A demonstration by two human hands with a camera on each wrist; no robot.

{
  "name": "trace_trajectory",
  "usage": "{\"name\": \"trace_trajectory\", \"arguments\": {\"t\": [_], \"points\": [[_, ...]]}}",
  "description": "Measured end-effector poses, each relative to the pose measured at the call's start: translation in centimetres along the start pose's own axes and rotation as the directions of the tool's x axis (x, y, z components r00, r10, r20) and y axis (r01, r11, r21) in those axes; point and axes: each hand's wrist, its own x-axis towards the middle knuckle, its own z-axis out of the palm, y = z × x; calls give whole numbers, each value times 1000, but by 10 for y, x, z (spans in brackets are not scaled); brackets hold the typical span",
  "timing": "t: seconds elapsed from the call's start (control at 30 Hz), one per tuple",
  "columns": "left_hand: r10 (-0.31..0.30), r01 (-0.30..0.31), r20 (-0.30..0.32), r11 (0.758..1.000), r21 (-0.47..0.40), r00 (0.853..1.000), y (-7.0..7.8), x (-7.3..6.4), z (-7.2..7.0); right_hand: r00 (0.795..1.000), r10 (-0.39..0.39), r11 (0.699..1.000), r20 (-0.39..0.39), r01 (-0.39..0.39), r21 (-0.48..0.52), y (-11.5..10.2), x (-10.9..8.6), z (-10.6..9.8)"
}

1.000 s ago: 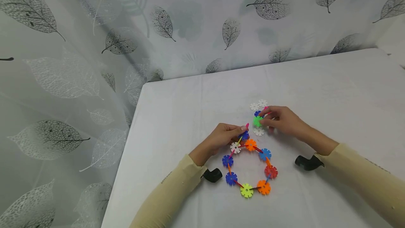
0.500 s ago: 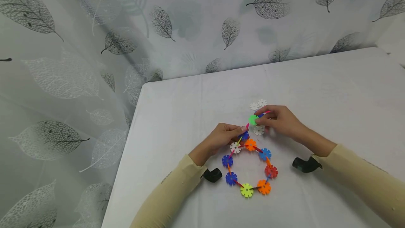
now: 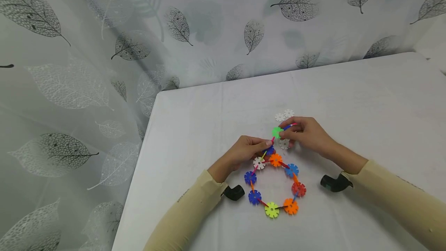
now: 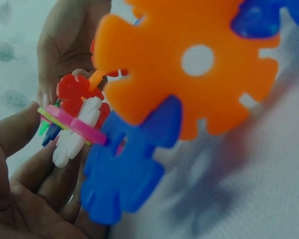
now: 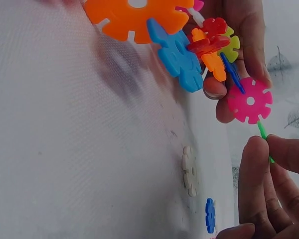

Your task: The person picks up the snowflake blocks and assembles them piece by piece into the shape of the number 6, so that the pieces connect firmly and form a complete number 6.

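A ring of notched plastic snowflake discs in several colours, with a yellow-green disc (image 3: 271,210) nearest me, lies on the white table. At its far end my left hand (image 3: 244,151) grips the chain by a dark blue disc (image 3: 268,150), from which a pink disc (image 5: 250,101) sticks out on edge. My right hand (image 3: 306,131) pinches a green disc (image 3: 277,132) between thumb and fingertips. In the right wrist view the green disc's edge touches the pink disc's rim at a notch; how deep it sits cannot be told.
Loose white discs (image 3: 289,113) lie beyond my right hand, and another white disc (image 3: 283,144) lies below its fingers. A loose blue disc (image 3: 287,128) is partly hidden by that hand. A leaf-patterned curtain (image 3: 216,30) hangs behind the table (image 3: 195,119).
My right hand has moved a little left with the green disc, bringing it to the pink disc. My left hand and the ring have stayed almost still.
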Motion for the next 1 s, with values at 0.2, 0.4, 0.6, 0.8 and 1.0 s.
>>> {"name": "trace_trajectory", "arguments": {"t": [0.2, 0.4, 0.6, 0.8, 1.0], "points": [[6, -6, 6, 1000, 3, 1000, 0, 1, -1, 999, -46, 999, -20, 46, 2, -1, -2, 2], [3, -4, 22, 1000, 3, 1000, -1, 1, -3, 996, -79, 997, -45, 79, -13, -4, -3, 4], [5, -5, 26, 1000, 2, 1000, 0, 1, -3, 994, -103, 994, -41, 101, -42, -5, -4, 6], [6, -6, 12, 1000, -4, 1000, -2, 2, -3, 991, -127, 988, -42, 122, -99, -5, -5, 7], [8, -8, -1, 1000, -26, 1000, -3, 3, -2, 990, -131, 986, -42, 126, -107, -3, -3, 10]]}}
